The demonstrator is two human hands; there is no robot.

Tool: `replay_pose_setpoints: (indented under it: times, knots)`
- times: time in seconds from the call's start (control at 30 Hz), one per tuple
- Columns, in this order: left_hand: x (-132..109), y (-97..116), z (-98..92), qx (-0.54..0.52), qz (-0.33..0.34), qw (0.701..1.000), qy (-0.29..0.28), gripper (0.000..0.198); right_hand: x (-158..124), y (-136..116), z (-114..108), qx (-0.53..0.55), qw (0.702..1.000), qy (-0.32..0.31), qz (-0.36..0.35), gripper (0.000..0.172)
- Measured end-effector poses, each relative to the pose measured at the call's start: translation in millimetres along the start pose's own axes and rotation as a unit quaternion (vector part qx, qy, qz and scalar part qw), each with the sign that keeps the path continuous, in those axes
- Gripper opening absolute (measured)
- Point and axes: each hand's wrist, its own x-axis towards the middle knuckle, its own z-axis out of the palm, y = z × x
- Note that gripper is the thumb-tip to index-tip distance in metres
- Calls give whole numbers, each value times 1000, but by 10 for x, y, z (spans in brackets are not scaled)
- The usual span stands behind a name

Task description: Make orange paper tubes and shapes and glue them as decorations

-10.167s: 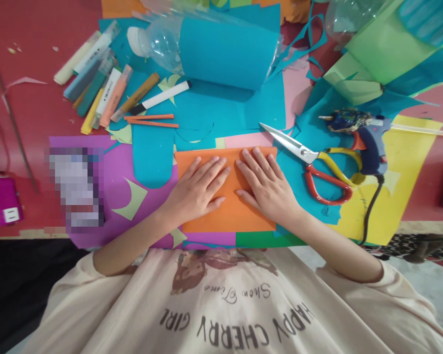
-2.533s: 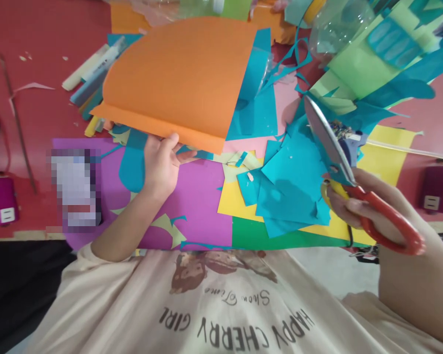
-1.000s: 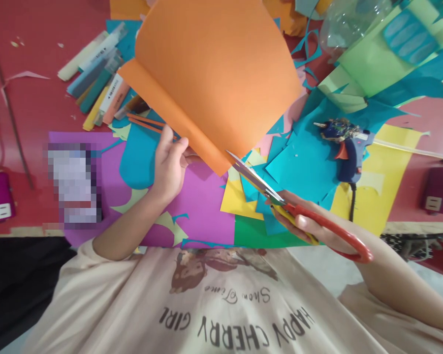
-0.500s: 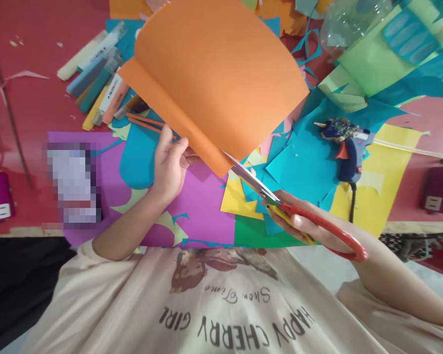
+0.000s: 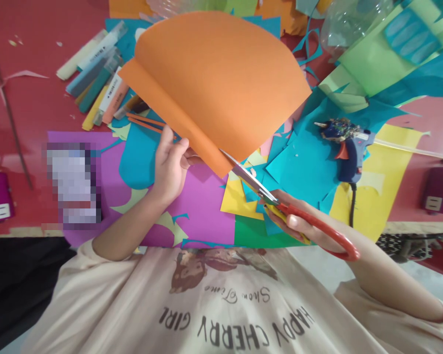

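A large sheet of orange paper bows upward over the table, with a fold or curl along its near left edge. My left hand pinches that near edge between thumb and fingers. My right hand grips a pair of scissors with red and yellow handles. Their blades lie at the sheet's near corner, with the paper between them. Two thin orange strips lie just beyond my left hand. Beneath the sheet, purple paper and yellow scraps cover the tabletop.
Several markers lie at the left, above a blurred phone. On the right a blue glue gun rests on blue and yellow paper. Farther back are a clear plastic bottle and green paper. The table is red.
The scissors and my right hand have shifted slightly left, farther into the orange paper. The sheet's far edge has sunk toward me and bows more. My left hand keeps its place.
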Motion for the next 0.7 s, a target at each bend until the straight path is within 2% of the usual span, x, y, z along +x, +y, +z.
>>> replay_pose_setpoints:
  times: [0.27, 0.53, 0.7]
  knots:
    - [-9, -20, -7, 20, 9, 1000, -4, 37, 17, 25, 36, 25, 1000, -4, 0, 55]
    - [-27, 7, 6, 91, 6, 996, 1, 34, 49, 44, 58, -7, 999, 44, 17, 66]
    - [-18, -11, -1, 48, 12, 999, -11, 28, 19, 65, 27, -53, 998, 40, -7, 64]
